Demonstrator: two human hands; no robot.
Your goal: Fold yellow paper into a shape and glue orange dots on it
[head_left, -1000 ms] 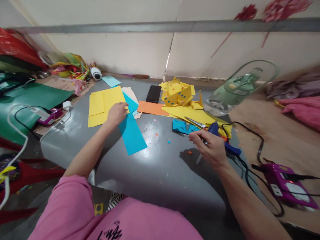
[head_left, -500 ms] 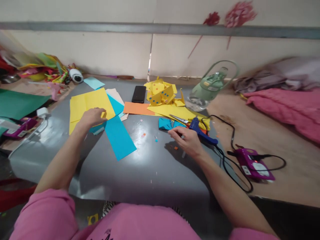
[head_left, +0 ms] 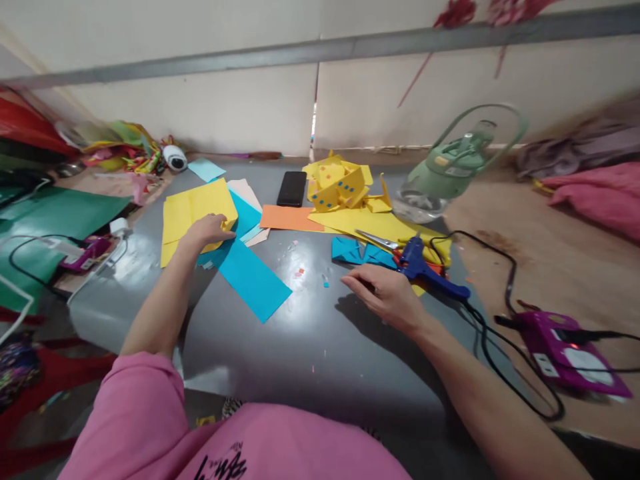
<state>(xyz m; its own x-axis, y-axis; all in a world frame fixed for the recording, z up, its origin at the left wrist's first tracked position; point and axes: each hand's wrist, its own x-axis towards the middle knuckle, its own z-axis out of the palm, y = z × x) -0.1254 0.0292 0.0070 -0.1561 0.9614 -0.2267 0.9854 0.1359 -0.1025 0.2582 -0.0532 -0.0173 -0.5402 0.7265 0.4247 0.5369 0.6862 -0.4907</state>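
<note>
My left hand (head_left: 207, 231) is closed on the lower right corner of a yellow paper sheet (head_left: 187, 203), and the corner bends up between its fingers. A blue paper strip (head_left: 257, 280) sticks out below that hand, its upper end under the other papers. Above the grey tabletop hovers my right hand (head_left: 383, 290), with curled fingers drawn together and nothing visible in them. Just beyond it lie a folded blue paper piece (head_left: 346, 250), scissors (head_left: 373, 238) and a blue glue gun (head_left: 420, 267).
Behind are a black phone (head_left: 292, 189), an orange strip (head_left: 290, 217) and a yellow paper model (head_left: 340, 183) with coloured squares. A green bottle (head_left: 450, 163) stands at the back right. Black cables run to a purple power strip (head_left: 567, 350). Paper scraps (head_left: 300, 272) dot the table.
The view has swung left, so things appear farther right. My left fingers have come nearer the yellow sheet's corner, which now bends up. My right fingers are drawn closer together.
</note>
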